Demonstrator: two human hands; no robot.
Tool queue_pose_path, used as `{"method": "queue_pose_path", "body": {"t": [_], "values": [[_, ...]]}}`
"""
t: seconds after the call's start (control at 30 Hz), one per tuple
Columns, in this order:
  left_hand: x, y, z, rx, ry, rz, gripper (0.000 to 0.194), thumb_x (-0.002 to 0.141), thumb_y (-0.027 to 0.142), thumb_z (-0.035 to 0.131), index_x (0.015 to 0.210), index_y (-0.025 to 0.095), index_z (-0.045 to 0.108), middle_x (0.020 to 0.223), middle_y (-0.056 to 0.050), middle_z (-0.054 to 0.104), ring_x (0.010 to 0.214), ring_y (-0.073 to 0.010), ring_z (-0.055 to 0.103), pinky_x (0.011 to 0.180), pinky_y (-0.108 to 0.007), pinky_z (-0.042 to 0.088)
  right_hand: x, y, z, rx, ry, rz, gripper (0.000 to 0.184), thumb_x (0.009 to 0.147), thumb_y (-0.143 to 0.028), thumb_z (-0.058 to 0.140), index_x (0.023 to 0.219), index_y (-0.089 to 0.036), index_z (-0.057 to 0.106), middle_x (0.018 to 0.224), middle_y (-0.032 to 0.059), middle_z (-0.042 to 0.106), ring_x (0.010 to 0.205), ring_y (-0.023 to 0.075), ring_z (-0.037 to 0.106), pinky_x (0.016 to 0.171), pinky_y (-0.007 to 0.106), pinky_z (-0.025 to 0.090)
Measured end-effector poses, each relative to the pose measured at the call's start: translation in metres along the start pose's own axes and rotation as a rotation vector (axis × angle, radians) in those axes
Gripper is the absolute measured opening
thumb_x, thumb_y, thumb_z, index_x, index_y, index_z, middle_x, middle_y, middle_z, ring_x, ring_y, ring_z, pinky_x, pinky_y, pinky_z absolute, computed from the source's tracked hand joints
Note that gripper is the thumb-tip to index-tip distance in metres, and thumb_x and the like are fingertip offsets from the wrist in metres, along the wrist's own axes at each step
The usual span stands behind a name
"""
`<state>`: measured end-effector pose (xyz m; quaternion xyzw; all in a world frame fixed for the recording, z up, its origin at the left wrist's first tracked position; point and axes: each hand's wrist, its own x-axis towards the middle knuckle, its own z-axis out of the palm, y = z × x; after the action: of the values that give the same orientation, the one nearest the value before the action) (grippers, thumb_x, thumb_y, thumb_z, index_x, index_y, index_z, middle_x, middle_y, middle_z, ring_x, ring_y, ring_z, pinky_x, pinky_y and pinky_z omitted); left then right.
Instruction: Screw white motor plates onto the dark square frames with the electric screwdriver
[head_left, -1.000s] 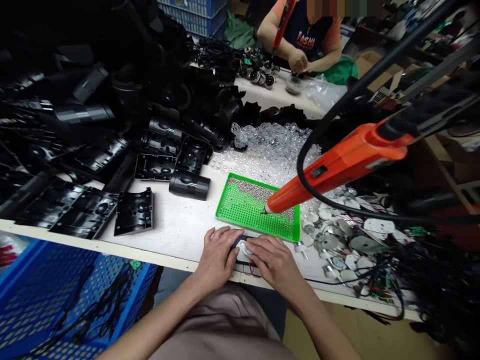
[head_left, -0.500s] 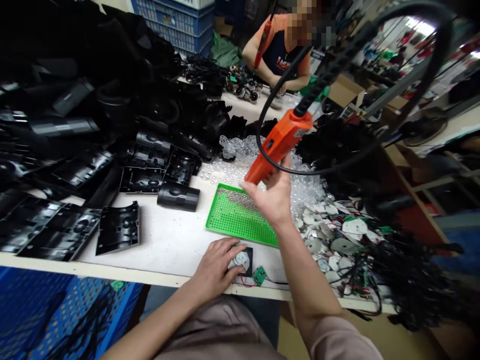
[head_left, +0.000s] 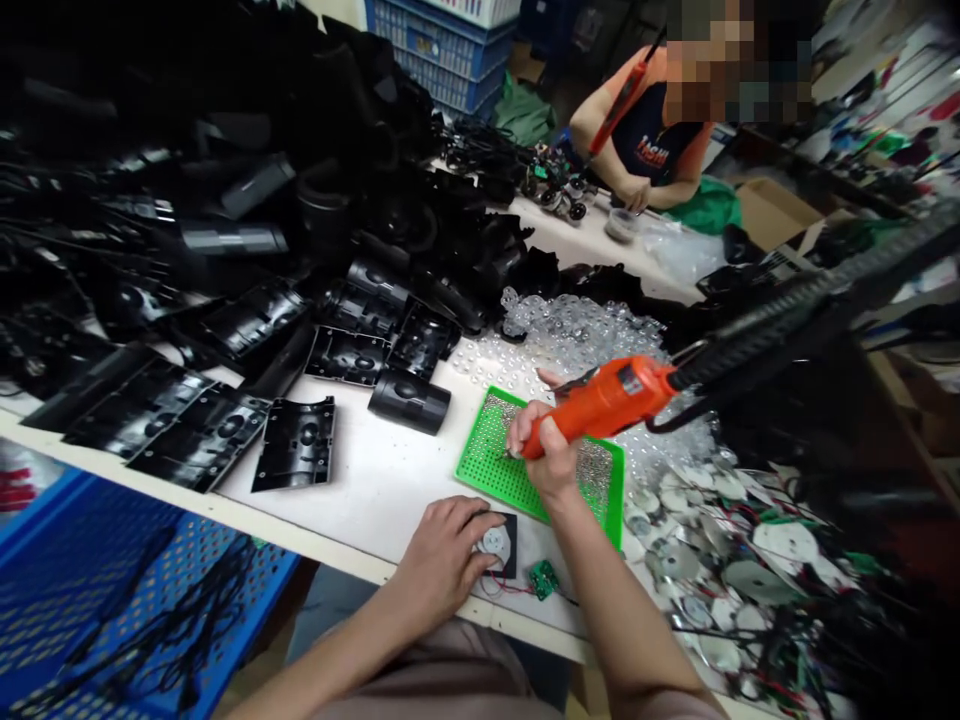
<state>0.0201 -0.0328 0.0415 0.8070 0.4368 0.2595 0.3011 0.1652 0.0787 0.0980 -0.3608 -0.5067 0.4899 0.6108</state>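
My left hand (head_left: 442, 560) rests on a small black square part with a white round disc (head_left: 498, 543) near the table's front edge, fingers curled over its left side. Red wires lead from that part to a small green circuit board (head_left: 543, 579). My right hand (head_left: 546, 450) is wrapped round an orange electric screwdriver (head_left: 604, 402), its tip down on the green perforated screw tray (head_left: 495, 462), where several small screws lie. A black cable (head_left: 787, 310) runs from the screwdriver up to the right.
Black plastic housings (head_left: 296, 455) and a black cylinder (head_left: 409, 400) lie left of the tray. Clear lenses (head_left: 577, 335) are heaped behind it; discs and wires (head_left: 720, 560) spread at right. A blue crate (head_left: 90, 590) sits below left. Another person (head_left: 652, 150) works at the far end.
My right hand left the black part, took the hanging orange screwdriver and brought it down onto the green tray. My left hand stayed on the part.
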Motion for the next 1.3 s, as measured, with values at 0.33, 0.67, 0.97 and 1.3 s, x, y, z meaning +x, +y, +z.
{"method": "queue_pose_path", "body": {"t": [0.33,0.67,0.97,1.3], "values": [[0.001,0.003,-0.005,-0.049,-0.031,-0.027,0.031,0.091,0.022,0.055,0.122,0.025,0.053,0.12,-0.008,0.058,0.109,-0.0247,0.051,0.093,-0.043,0.042,-0.005,0.022,0.007,0.025,-0.11,0.075,0.042,0.075,-0.063,0.059,0.079,-0.022,0.052,0.055,-0.0053,0.042,0.043,0.0113,0.042,0.041,0.025,0.032],[0.001,0.003,-0.005,-0.039,-0.021,-0.019,0.03,0.092,0.024,0.054,0.122,0.024,0.053,0.119,-0.008,0.059,0.109,-0.0248,0.051,0.092,-0.043,0.043,-0.011,0.028,0.007,-0.087,-0.192,0.078,0.044,0.077,-0.061,0.057,0.099,-0.024,0.049,0.054,-0.007,0.046,0.044,0.0129,0.045,0.045,0.027,0.035],[-0.001,0.002,-0.002,-0.033,0.01,-0.01,0.031,0.091,0.026,0.056,0.122,0.024,0.054,0.12,-0.008,0.059,0.109,-0.0241,0.052,0.092,-0.042,0.043,-0.013,0.026,0.009,-0.106,-0.161,0.059,0.048,0.077,-0.059,0.058,0.108,-0.023,0.047,0.053,-0.0088,0.044,0.041,0.013,0.043,0.042,0.027,0.034],[0.0,0.002,-0.004,-0.039,0.018,0.001,0.028,0.094,0.03,0.052,0.121,0.023,0.056,0.118,-0.009,0.06,0.11,-0.0242,0.053,0.093,-0.042,0.043,-0.005,-0.036,0.017,-0.082,0.032,-0.008,0.043,0.077,-0.065,0.055,0.092,-0.024,0.057,0.052,-0.0075,0.039,0.038,0.0103,0.039,0.038,0.025,0.033]]}}
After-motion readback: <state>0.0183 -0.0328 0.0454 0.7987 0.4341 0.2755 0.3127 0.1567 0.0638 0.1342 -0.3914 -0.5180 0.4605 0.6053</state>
